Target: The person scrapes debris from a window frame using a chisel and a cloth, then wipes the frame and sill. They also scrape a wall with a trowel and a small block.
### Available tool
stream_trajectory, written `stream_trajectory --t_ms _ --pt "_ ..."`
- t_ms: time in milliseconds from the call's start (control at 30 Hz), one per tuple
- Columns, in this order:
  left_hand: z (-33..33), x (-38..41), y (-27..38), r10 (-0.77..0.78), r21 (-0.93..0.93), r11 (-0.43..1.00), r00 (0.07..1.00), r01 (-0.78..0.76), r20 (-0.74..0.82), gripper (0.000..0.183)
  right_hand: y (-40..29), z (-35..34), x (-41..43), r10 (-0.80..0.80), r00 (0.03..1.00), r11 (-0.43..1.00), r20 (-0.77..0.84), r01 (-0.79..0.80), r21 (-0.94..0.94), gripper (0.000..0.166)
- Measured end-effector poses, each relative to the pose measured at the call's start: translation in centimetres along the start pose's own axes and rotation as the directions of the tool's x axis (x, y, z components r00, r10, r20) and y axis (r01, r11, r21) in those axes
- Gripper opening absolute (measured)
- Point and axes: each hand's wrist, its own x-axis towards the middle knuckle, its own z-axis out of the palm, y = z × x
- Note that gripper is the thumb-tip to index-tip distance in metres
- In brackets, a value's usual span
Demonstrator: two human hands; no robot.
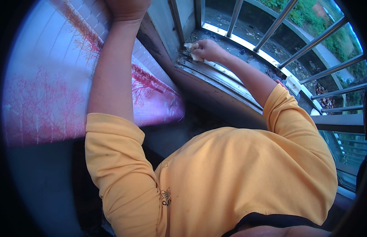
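Observation:
My right hand [211,51] is closed around a crumpled piece of white cloth or paper [197,55]. It touches the inner end of a dirty metal window track [223,72], near the corner of the frame. At the top edge, left of the window, only the wrist and lower part of my left hand [128,7] show. Its fingers are cut off by the picture's edge. Below and behind that arm spreads a pale, glossy sheet or curtain [50,89] printed with red trees.
Metal bars [274,26] stand along the outer sill, which is strewn with dirt. A small whitish object [293,85] lies by the bars, near my right elbow. An upright grey window frame [177,23] rises left of my right hand. Greenery shows outside.

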Motion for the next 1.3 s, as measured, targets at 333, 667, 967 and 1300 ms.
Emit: stream_trajectory --t_ms 333,667,967,1300 --pt "-0.1 -0.3 -0.1 -0.005 0.003 1.000 1.000 0.005 -0.007 0.036 -1.7 2.8 -0.8 -0.505 0.853 0.724 0.134 0.503 -0.472 0.034" --pt "-0.3 -0.3 -0.2 0.004 -0.035 0.999 1.000 -0.004 0.004 0.034 -3.9 1.1 0.3 -0.387 0.837 0.606 0.387 0.548 -0.577 0.023" --pt "-0.4 0.5 0.4 -0.022 -0.003 1.000 0.999 0.022 0.040 0.034 -3.3 1.5 0.4 -0.426 0.810 0.533 0.403 0.584 -0.612 0.025" --pt "-0.7 0.4 0.3 -0.033 0.004 0.999 0.999 0.033 0.027 0.032 -2.1 -1.6 -2.7 -0.206 0.978 0.963 0.026 0.207 -0.172 0.049"
